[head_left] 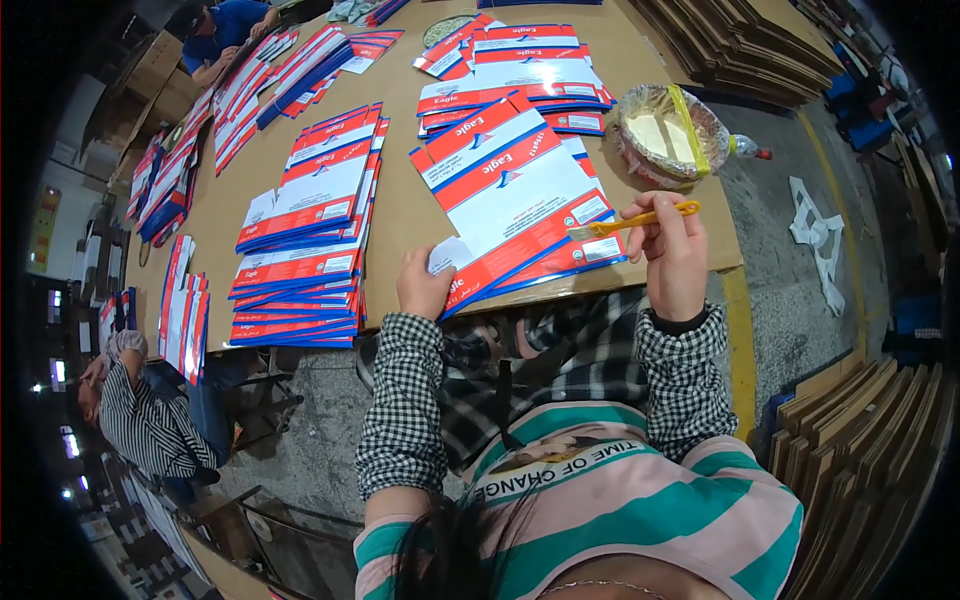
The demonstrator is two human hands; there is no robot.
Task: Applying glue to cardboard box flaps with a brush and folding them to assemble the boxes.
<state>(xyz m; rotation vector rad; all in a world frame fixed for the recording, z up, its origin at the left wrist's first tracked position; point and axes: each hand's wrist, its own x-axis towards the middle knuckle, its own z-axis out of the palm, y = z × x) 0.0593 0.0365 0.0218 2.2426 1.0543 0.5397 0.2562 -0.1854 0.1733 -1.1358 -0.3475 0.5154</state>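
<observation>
My right hand [672,255] pinches a small brush [640,221] by its yellow handle, bristles pointing left over the lower right corner of a flat printed carton [510,195]. That carton is red, white and blue and lies slanted on top of a few others at the table's near edge. My left hand [425,283] grips the carton's lower left corner, beside a small white flap [449,254]. Behind the brush stands a plastic-lined bowl [632,160] of pale paste [660,137], with a yellow strip [690,130] across its top.
Left of my work sits a tall stack of the same cartons [310,215]; more piles [530,65] lie farther back. A bottle [743,147] is right of the bowl. Cardboard sheets [860,450] stand at right. One person [225,35] works at the far left, another [150,415] sits nearer.
</observation>
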